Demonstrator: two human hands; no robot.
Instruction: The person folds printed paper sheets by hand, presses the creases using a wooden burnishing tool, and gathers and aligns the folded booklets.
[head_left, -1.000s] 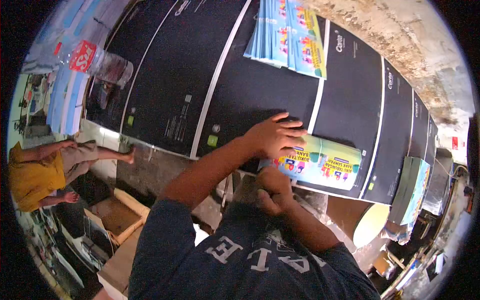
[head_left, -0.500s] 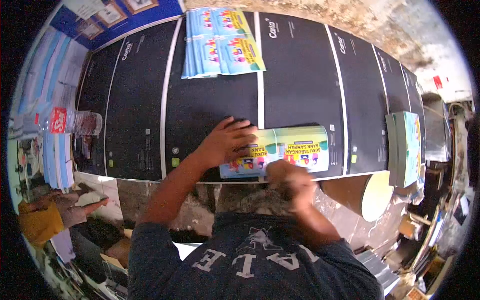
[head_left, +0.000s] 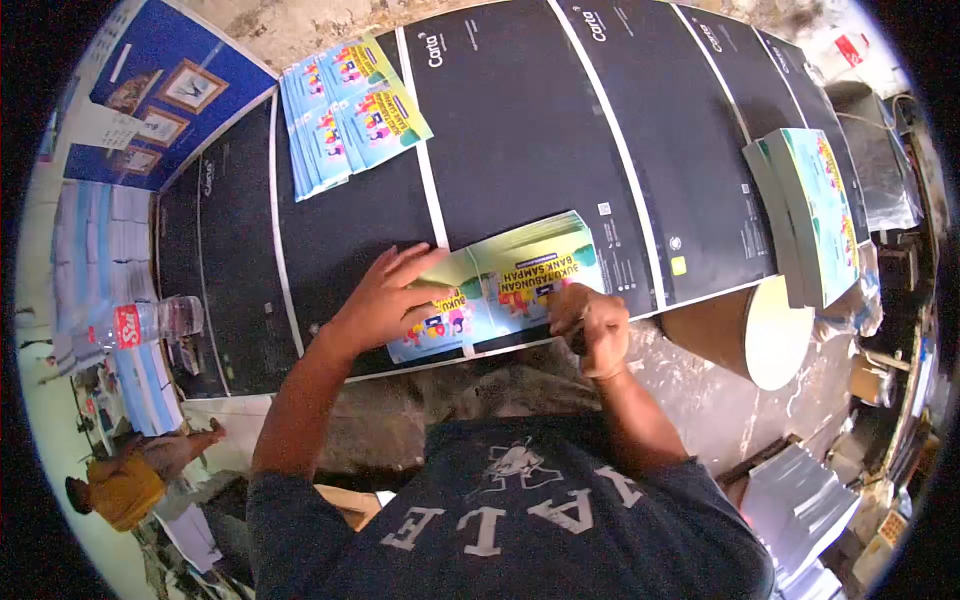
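A stack of printed booklet covers [head_left: 530, 290], yellow and blue with "Buku Tabungan Bank Sampah" lettering, lies near the front edge of the black table [head_left: 510, 130]. My left hand [head_left: 385, 305] rests on the stack's left part, fingers spread and nothing gripped. At its lower right edge, my right hand [head_left: 592, 328] is closed with the fingers curled in. Something dark shows at the right fingers, but what they hold is too unclear to name. A second fanned pile of the same covers [head_left: 350, 120] lies toward the table's back left.
To the right stands a thick stack of covers [head_left: 815, 215] at the table's edge. A round drum [head_left: 775, 335] sits below that corner. At the left are a plastic bottle [head_left: 160, 323] and paper stacks [head_left: 100, 235]. Another person [head_left: 125, 490] is at the lower left.
My view has turned, so the table now slants up to the right. My right hand has shifted a little along the stack's front edge, and my left fingers are spread wider.
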